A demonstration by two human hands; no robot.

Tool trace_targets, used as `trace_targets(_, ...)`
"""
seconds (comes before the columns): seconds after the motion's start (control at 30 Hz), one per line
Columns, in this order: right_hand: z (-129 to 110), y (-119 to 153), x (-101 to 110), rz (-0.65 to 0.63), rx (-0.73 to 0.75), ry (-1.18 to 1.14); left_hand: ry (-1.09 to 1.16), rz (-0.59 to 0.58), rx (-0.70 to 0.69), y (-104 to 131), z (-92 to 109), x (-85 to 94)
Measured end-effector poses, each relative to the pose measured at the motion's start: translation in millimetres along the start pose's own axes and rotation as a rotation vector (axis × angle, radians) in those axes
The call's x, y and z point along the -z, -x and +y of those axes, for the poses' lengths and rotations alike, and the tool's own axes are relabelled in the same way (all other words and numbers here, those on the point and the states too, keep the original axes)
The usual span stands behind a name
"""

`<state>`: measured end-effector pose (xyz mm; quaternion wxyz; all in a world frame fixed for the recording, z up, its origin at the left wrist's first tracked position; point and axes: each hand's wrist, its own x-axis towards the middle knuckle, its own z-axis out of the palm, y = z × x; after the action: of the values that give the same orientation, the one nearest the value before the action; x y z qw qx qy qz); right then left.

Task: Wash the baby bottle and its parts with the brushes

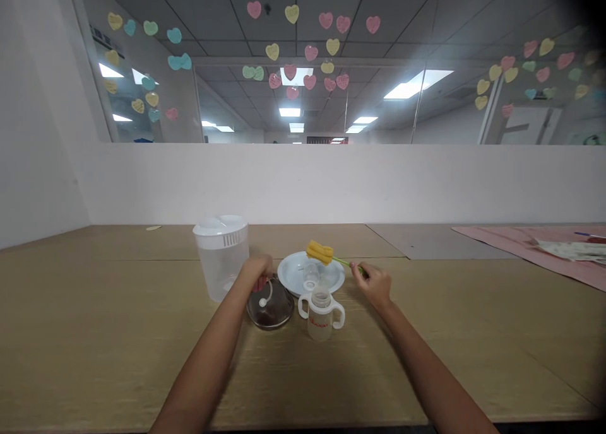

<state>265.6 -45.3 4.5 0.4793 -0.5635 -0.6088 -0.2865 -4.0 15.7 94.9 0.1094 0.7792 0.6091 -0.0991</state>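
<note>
My right hand (376,285) is closed round the thin green handle of a sponge bottle brush (320,252). The brush's yellow head hangs above a white bowl (286,271), in which a small clear cup-like piece (310,276) sits. In my left hand (258,270), fingers curled, is a white drinking straw (270,291) with a round weighted end, held over a dark round dish (271,315). Between my arms stands a clear baby bottle (320,328), upright and uncapped, with two white handles and red lettering.
Left of my left hand is a translucent plastic bucket (218,263) with a white rim. A pink cloth (521,248) with papers lies at the far right of the wooden table (118,333). Behind it rise a white wall (303,185) and glass with heart-shaped notes.
</note>
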Motion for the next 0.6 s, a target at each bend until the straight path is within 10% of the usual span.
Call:
trace_targets(0.23, 0, 0, 0, -0.027, -0.008, 0.024, 0.031, -0.307, 0.147, 4, 5, -10.8)
trace_targets(0.6, 0, 0, -5, -0.014, -0.123, 0.023, -0.056, 0.261, -0.163, 11, 32, 4.7)
